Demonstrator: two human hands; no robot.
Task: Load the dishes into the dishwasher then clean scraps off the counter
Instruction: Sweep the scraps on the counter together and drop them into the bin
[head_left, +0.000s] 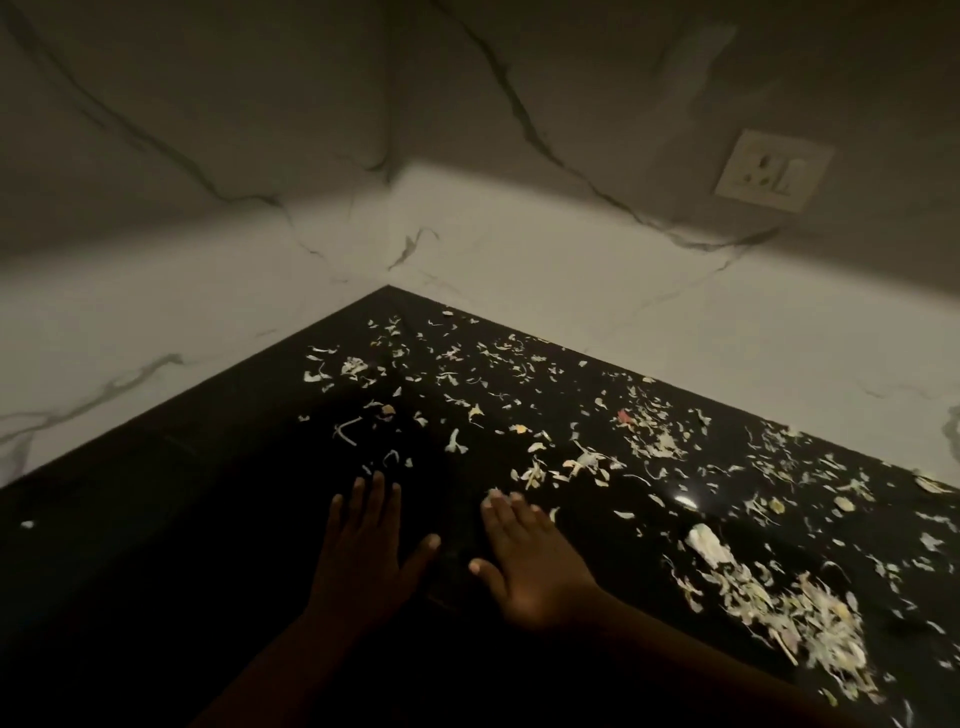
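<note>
Pale vegetable scraps (540, 415) lie scattered over a black counter (171, 519) that runs into a wall corner. A denser heap of scraps (800, 618) sits at the right, near the front. My left hand (363, 551) lies flat on the counter with fingers spread, just short of a few scraps. My right hand (524, 561) lies flat beside it, fingers together, its fingertips touching the nearest scraps. Neither hand holds anything. No dishes or dishwasher are in view.
White marble walls (519, 249) meet at the corner behind the counter. A wall socket (774, 171) sits on the right wall. The counter's left part is dark, with one stray scrap (27, 525).
</note>
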